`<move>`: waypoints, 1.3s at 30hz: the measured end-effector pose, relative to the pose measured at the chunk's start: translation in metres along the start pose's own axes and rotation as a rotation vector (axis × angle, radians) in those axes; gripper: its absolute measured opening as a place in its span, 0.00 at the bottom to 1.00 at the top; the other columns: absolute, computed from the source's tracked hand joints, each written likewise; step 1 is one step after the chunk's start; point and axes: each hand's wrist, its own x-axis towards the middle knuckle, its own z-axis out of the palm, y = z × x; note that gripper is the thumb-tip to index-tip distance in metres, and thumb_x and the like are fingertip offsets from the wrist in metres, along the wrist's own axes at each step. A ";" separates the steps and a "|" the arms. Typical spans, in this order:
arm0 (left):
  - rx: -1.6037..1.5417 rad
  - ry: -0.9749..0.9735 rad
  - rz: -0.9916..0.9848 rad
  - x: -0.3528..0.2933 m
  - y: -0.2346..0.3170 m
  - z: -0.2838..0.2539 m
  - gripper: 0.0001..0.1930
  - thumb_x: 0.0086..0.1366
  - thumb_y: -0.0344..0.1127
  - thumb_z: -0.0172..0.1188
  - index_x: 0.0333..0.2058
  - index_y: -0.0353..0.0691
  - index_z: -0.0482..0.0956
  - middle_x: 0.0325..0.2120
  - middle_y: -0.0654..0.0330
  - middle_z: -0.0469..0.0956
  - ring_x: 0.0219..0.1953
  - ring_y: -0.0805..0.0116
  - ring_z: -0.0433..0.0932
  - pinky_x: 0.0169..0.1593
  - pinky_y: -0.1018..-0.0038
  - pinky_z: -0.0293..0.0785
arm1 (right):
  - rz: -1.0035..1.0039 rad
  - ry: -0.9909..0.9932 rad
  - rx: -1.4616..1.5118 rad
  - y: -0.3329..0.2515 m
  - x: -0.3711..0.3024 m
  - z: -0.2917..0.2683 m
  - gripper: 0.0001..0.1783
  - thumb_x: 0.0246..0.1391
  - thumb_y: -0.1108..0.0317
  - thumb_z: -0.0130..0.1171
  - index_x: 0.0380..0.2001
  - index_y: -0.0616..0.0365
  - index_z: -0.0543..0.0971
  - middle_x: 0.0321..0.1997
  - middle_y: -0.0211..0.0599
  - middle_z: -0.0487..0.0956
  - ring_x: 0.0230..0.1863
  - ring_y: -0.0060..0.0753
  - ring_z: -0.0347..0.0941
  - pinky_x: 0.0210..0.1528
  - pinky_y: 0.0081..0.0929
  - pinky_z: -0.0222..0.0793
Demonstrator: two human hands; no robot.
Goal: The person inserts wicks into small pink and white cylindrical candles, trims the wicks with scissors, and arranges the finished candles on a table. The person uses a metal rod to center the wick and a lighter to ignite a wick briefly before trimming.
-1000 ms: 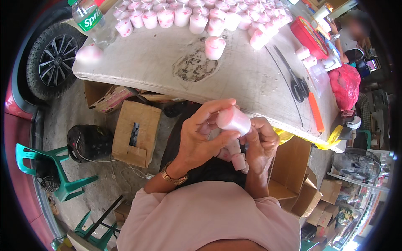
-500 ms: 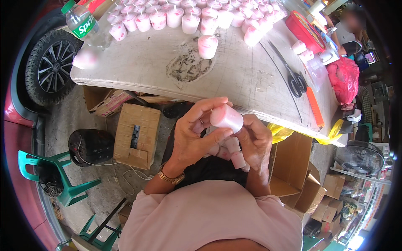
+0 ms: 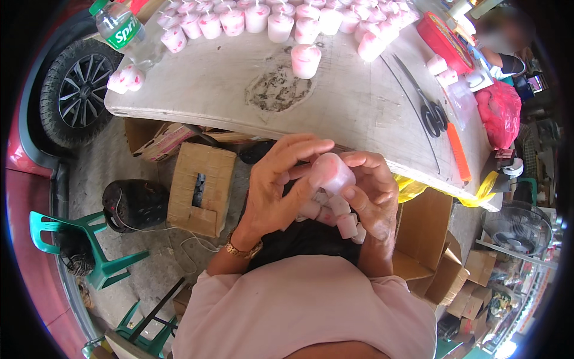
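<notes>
A pink-and-white candle is held up in front of my chest, just short of the table's near edge. My left hand grips its left side with thumb and fingertips. On the other side, the thumb and curled fingers of my right hand close on it. Several more pale candles lie in my lap below, partly hidden by my hands. A single upright candle stands on the table beyond my hands, and behind it are rows of wicked candles.
On the white table lie black-handled scissors, a thin rod, and an orange-handled tool at right. A plastic bottle and two candles are at left. Cardboard boxes and a green chair stand below.
The candle has been turned between my hands, its end now tipped upward. My right fingers have risen from beneath it to its upper right side. The view has shifted slightly.
</notes>
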 end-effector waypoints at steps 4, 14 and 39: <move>0.222 0.090 0.172 0.007 -0.005 -0.004 0.15 0.57 0.21 0.61 0.45 0.35 0.78 0.41 0.55 0.77 0.40 0.67 0.79 0.40 0.75 0.78 | -0.033 0.021 -0.103 -0.002 0.000 -0.003 0.22 0.48 0.87 0.59 0.48 0.63 0.72 0.50 0.39 0.74 0.51 0.32 0.73 0.54 0.31 0.69; 0.976 -0.066 0.566 0.015 0.004 -0.014 0.12 0.51 0.22 0.64 0.36 0.37 0.76 0.33 0.59 0.78 0.32 0.61 0.80 0.43 0.67 0.81 | -0.084 0.011 -0.245 -0.006 0.000 -0.009 0.23 0.43 0.91 0.59 0.45 0.63 0.74 0.48 0.40 0.72 0.49 0.32 0.73 0.48 0.28 0.75; 1.117 -0.308 0.692 0.019 0.017 -0.007 0.09 0.53 0.25 0.59 0.34 0.38 0.72 0.27 0.63 0.74 0.26 0.67 0.75 0.62 0.51 0.66 | -0.180 -0.185 -0.718 -0.010 -0.006 -0.014 0.26 0.46 0.76 0.66 0.50 0.58 0.71 0.53 0.43 0.71 0.55 0.42 0.72 0.55 0.36 0.69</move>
